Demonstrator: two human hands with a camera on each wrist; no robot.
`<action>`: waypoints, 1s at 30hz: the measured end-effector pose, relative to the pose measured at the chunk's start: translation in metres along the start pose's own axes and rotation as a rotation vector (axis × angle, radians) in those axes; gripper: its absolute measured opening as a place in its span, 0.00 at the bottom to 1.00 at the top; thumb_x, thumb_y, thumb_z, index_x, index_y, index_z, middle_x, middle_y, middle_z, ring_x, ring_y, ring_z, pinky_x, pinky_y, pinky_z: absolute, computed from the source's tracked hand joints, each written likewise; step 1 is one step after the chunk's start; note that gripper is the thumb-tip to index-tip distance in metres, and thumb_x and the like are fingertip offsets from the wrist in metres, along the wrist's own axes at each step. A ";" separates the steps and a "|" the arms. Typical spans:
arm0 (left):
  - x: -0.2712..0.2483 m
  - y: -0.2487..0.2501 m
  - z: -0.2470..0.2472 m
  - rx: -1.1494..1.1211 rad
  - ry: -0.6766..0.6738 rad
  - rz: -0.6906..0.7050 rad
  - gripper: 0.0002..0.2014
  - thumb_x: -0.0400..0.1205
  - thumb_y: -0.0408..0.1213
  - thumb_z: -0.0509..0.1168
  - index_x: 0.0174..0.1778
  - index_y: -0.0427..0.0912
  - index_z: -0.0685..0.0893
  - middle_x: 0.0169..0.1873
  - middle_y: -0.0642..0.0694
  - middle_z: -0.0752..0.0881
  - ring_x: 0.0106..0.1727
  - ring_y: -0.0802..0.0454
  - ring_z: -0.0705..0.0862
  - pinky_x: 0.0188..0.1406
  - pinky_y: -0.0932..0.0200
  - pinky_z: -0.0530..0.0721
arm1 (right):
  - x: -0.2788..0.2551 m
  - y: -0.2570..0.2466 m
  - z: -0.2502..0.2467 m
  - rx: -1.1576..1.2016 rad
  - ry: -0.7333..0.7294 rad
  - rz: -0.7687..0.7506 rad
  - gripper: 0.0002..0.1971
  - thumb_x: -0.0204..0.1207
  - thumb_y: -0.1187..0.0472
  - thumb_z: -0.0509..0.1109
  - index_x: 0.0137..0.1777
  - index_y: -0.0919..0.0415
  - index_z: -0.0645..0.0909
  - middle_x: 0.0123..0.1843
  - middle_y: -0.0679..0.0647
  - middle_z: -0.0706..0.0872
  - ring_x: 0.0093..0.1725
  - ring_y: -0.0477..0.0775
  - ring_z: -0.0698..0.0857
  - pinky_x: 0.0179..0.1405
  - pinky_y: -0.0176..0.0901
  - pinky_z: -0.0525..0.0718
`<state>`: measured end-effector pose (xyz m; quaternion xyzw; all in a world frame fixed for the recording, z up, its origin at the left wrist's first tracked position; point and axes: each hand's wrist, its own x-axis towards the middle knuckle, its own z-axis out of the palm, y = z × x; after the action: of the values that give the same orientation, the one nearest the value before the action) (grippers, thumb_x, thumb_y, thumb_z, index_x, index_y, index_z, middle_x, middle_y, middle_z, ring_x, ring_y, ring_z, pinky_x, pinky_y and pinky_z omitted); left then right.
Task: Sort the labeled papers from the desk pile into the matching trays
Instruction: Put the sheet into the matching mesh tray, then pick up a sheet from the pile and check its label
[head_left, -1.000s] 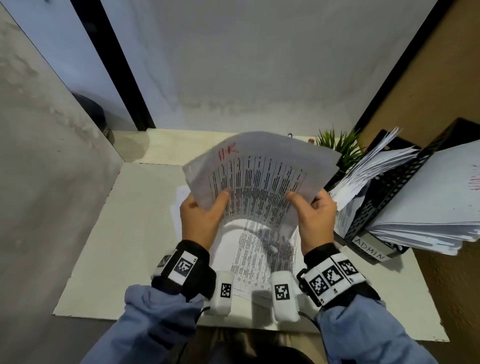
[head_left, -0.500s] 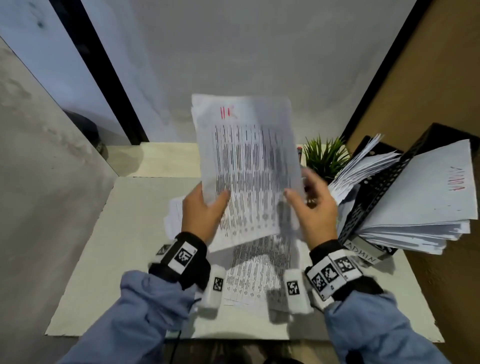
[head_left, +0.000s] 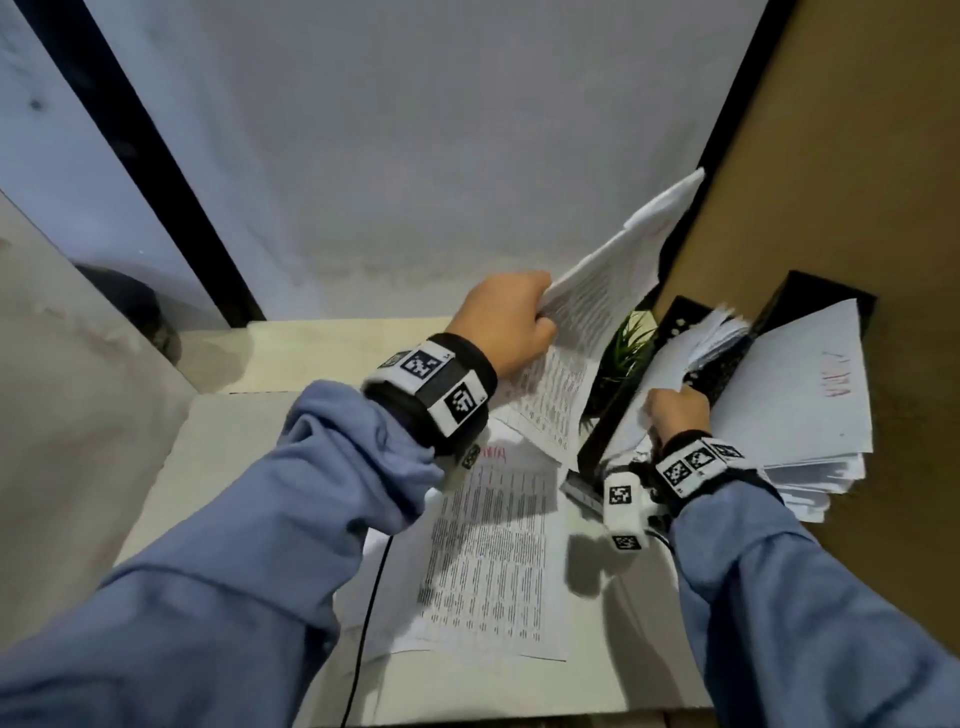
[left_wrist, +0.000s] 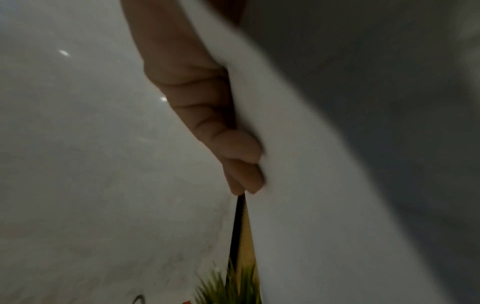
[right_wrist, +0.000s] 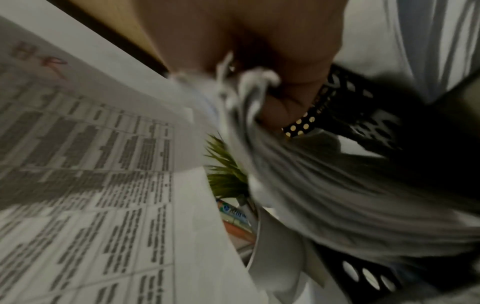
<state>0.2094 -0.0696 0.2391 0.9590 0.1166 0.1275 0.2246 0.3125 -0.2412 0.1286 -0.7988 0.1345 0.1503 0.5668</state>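
Note:
My left hand (head_left: 511, 322) grips a printed sheet (head_left: 587, 332) by its left edge and holds it raised, tilted toward the black trays at the right; the same sheet (right_wrist: 91, 164) shows a red handwritten label. In the left wrist view my fingers (left_wrist: 233, 152) curl round the sheet's (left_wrist: 324, 185) edge. My right hand (head_left: 675, 415) grips the edges of the paper stack (head_left: 696, 348) in the rear black tray (head_left: 680, 312), with the stack (right_wrist: 298, 185) fanned under its fingers. The desk pile (head_left: 493, 545) lies flat below my arms.
A second black tray (head_left: 810, 296) at the far right holds a thick stack (head_left: 800, 395) marked in red. A small green plant (head_left: 626, 348) stands between the raised sheet and the trays. A brown wall runs along the right. A black cable (head_left: 363, 639) crosses the desk's front.
My right hand let go of the sheet and moved right to the tray's stack. My left hand swung the sheet up and right toward the trays. The camera turned right.

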 end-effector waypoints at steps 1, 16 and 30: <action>0.006 0.007 0.003 0.017 -0.031 0.015 0.07 0.78 0.36 0.62 0.50 0.39 0.81 0.39 0.43 0.84 0.41 0.44 0.83 0.40 0.55 0.83 | 0.001 -0.001 -0.005 0.008 0.002 -0.034 0.05 0.73 0.74 0.57 0.41 0.67 0.74 0.29 0.56 0.72 0.30 0.58 0.72 0.27 0.41 0.68; 0.068 0.079 0.081 0.114 -0.252 0.049 0.11 0.80 0.34 0.62 0.55 0.32 0.82 0.53 0.35 0.85 0.55 0.38 0.84 0.47 0.55 0.78 | 0.005 -0.043 -0.040 -0.309 -0.003 -0.409 0.17 0.66 0.56 0.54 0.47 0.59 0.83 0.51 0.66 0.85 0.53 0.65 0.82 0.53 0.53 0.78; 0.018 0.002 0.119 -0.633 -0.359 -0.212 0.21 0.78 0.38 0.70 0.66 0.43 0.75 0.47 0.51 0.84 0.44 0.57 0.83 0.41 0.66 0.81 | 0.011 0.005 -0.016 -0.465 -0.038 -0.358 0.20 0.74 0.49 0.66 0.61 0.58 0.73 0.53 0.59 0.83 0.56 0.64 0.82 0.52 0.49 0.77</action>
<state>0.2624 -0.1137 0.1401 0.8318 0.1288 -0.0366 0.5387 0.3217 -0.2582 0.1255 -0.9153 -0.0573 0.0895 0.3885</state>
